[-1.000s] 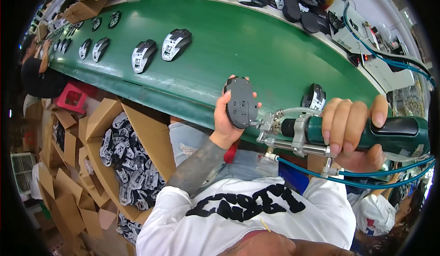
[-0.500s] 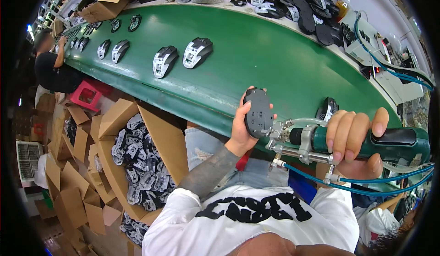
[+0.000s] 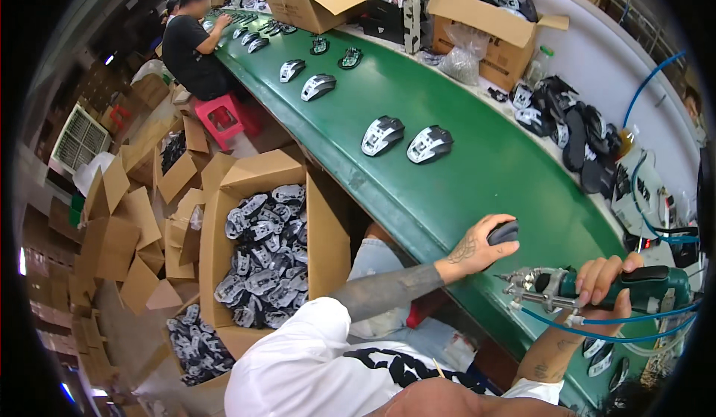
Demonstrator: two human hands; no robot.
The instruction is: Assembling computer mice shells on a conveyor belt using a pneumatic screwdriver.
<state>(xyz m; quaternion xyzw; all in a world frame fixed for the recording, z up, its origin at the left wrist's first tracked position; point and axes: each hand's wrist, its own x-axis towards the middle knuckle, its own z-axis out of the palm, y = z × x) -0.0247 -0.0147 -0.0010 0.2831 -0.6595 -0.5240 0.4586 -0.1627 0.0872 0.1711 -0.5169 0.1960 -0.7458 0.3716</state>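
Observation:
My left hand [image 3: 474, 248] is wrapped over a dark computer mouse [image 3: 504, 232] above the long green work surface [image 3: 492, 186]. Only the mouse's black end shows past my fingers. In my right hand [image 3: 601, 286] is a green power screwdriver [image 3: 658, 298], its metal tip [image 3: 504, 277] pointing left, apart from the mouse. Blue air hoses [image 3: 634, 326] trail from the tool. Ahead on the green surface lie a grey-and-black mouse [image 3: 382, 135] and another mouse [image 3: 430, 145] beside it. Several more sit farther up the line.
At lower left stands an open carton [image 3: 328, 245] full of mouse shells. Dark mouse parts [image 3: 582, 133] are piled along the far ledge. More mouse parts [image 3: 600, 362] lie near my right forearm. A person [image 3: 195, 48] sits at the far left beside a pink stool [image 3: 224, 118].
My left hand has carried the mouse off the screwdriver tip and turned over, so its flat underside no longer shows. The view has swung left. My right hand still grips the tool.

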